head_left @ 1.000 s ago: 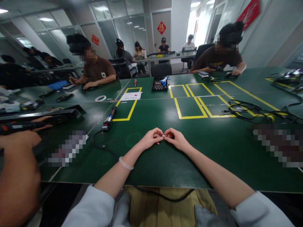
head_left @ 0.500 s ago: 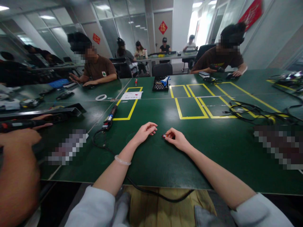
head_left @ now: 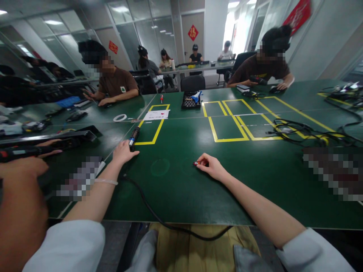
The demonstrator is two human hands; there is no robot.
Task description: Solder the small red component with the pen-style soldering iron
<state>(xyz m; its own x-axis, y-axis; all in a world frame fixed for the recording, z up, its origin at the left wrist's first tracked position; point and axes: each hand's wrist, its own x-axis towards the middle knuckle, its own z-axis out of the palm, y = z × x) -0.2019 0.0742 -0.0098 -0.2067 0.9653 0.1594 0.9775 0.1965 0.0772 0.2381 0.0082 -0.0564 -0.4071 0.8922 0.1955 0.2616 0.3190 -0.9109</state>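
Observation:
My right hand (head_left: 210, 166) is closed in a pinch on a small red piece (head_left: 195, 163), just above or on the green table; its exact kind is too small to tell. At the left, my left hand (head_left: 123, 153) reaches over the near end of a black cylindrical corded tool (head_left: 135, 134) with a blue and silver label. Its thumb is stretched out to the right, apart from the fingers. The hand covers the tool's lower part, and no firm grip shows. A black cable (head_left: 147, 204) runs from near this hand down over the table edge.
Yellow tape outlines (head_left: 229, 140) mark the green table (head_left: 176, 192). Farther back lie a paper sheet (head_left: 157, 115), a tape roll (head_left: 120, 118) and a black tray (head_left: 190, 101). Coiled cables (head_left: 295, 130) lie right. A co-worker's arm (head_left: 22, 189) with a power tool is close at left.
My left hand has moved left, from near the right hand to the black corded tool. My right hand keeps its pinch on the small red piece in nearly the same spot.

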